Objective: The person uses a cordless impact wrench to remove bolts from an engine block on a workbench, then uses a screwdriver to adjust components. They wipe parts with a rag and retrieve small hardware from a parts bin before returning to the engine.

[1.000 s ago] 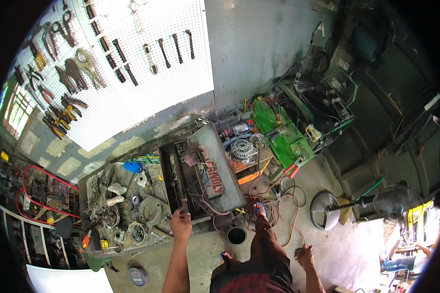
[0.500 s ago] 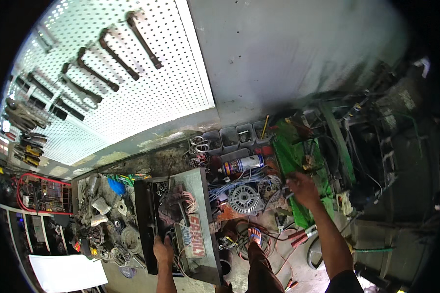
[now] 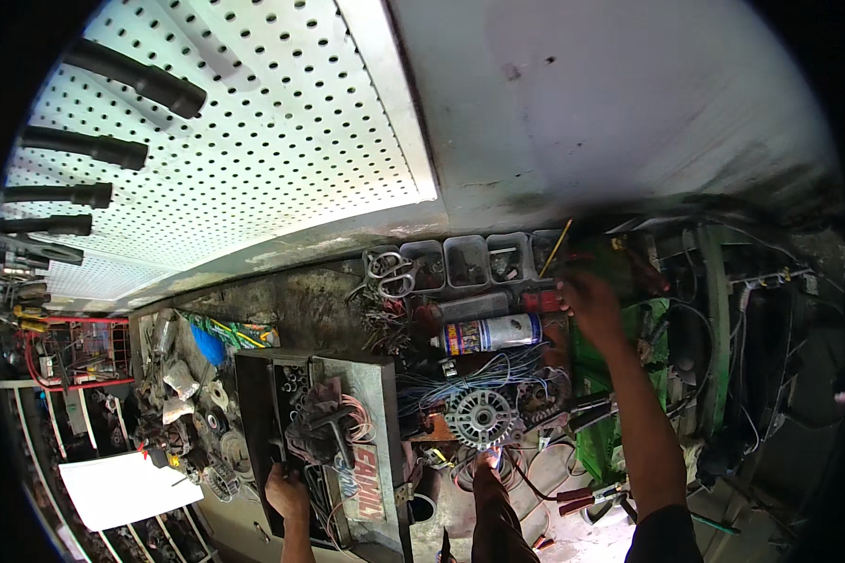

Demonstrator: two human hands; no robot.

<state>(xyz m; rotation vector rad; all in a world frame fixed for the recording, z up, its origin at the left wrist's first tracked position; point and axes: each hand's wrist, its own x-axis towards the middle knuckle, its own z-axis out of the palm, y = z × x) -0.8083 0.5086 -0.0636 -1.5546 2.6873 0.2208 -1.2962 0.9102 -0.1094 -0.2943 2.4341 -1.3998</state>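
A metal toolbox (image 3: 387, 460), its lid or tray folded to the right, lies before me with sockets, a dark cloth (image 3: 315, 437) and a T-shaped tool (image 3: 332, 427) in it. My left hand (image 3: 288, 494) is at its near left part, the fingers curled round something I cannot make out. Farther off to the right, my right hand (image 3: 590, 302) reaches over the bench beside a red object (image 3: 541, 300) and the green cloth (image 3: 599, 446). Its fingers point toward the wall and are blurred, so any hold is unclear. Left of that arm sits an alternator part (image 3: 480, 417).
Grey plastic bins (image 3: 467, 261) line the wall, a yellow stick (image 3: 557, 246) leaning in one. A spray can (image 3: 491, 333) lies above blue wires (image 3: 451, 383). Greasy parts (image 3: 218, 420) crowd the left side, near a white sheet (image 3: 127, 491). Jumper cable clamps (image 3: 587, 497) lie low right.
My right hand has moved away from me, from over the green cloth toward the bins. My left hand has shifted slightly left at the toolbox. The whole view has turned and come closer.
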